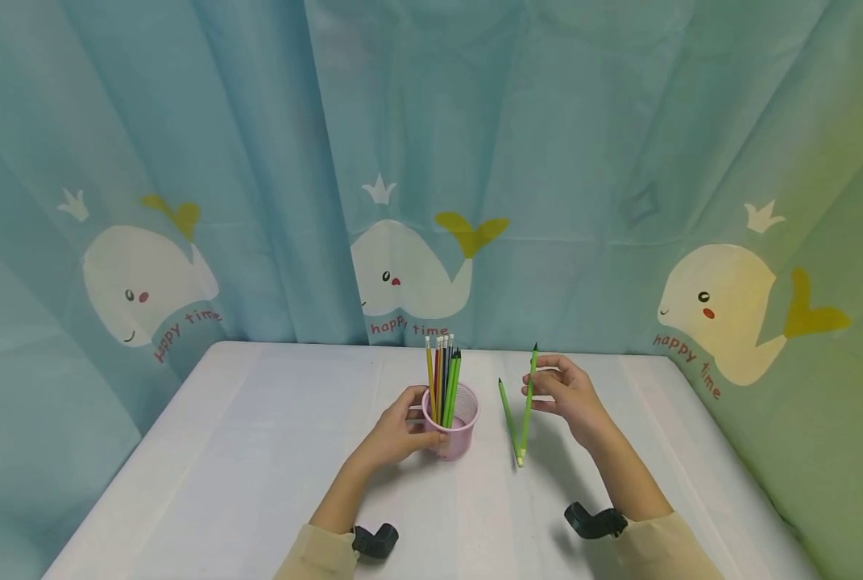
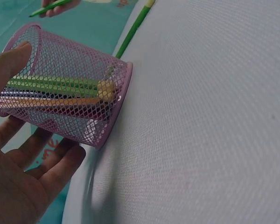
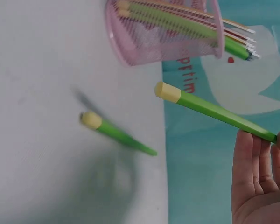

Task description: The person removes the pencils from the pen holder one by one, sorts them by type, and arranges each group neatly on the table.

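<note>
A pink mesh pencil cup (image 1: 462, 441) stands on the table with several pencils (image 1: 454, 391) leaning in it, green, yellow, red and dark ones. My left hand (image 1: 396, 432) holds the cup from its left side, thumb (image 2: 14, 63) and fingers on either side of the mesh. To the right of the cup, my right hand (image 1: 567, 396) pinches a green pencil (image 3: 214, 112) near its dark tip, its yellow end pointing down and raised off the table in the right wrist view. Beneath it, a second green pencil (image 3: 119, 134) lies on the white tabletop.
The white table (image 1: 257, 451) ends at a blue-green curtain (image 1: 569, 161) printed with whales. Dark wrist-worn devices (image 1: 595, 521) sit at both cuffs.
</note>
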Available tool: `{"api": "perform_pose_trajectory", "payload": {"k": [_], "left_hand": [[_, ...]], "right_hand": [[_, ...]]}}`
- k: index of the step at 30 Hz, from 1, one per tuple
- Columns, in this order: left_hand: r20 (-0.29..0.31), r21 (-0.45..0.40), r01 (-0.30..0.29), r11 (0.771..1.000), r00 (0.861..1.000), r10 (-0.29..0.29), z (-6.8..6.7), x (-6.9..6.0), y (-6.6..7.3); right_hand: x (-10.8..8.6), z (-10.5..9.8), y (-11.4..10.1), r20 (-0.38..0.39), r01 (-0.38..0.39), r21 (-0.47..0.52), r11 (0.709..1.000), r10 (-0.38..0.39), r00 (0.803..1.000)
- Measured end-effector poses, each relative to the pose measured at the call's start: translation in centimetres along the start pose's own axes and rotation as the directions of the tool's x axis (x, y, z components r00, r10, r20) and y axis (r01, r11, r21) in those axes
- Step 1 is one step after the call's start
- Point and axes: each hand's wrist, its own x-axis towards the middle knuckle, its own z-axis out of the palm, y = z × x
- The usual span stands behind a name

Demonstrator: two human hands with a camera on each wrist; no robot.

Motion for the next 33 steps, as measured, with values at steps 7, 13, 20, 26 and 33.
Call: {"api": "perform_pose_trajectory", "payload": {"k": [7,13,20,26,33], "left_hand": [[-0.002,0.003,0.006,1.000,1.000,-0.006,0.0,0.0,-0.1],[0.000,0.011,0.002,1.000,1.000,-0.002,0.0,0.0,-0.2],[0.000,0.005,0.003,1.000,1.000,-0.003,0.0,0.0,-0.2],[-0.003,0.000,-0.002,1.000,1.000,0.002,0.0,0.0,-0.2],[-0.002,0.001,0.004,1.000,1.000,-0.004,0.0,0.0,0.0]], "right_hand": [[0.3,-0.7,1.1,-0.042,-0.051,-0.054,0.997,0.049,0.998],[1.0,-1.0,1.7,-0.082,-0.113,-0.080,0.990,0.106,0.991],[2.1,-0.9,3.2,-0.133,-0.171,-0.111,0.979,0.156,0.979],[2.9,-0.5,4.2,-0.163,-0.212,-0.139,0.967,0.189,0.968],[3.9,0.0,5.8,-0.216,-0.269,-0.262,0.927,0.216,0.952]]}}
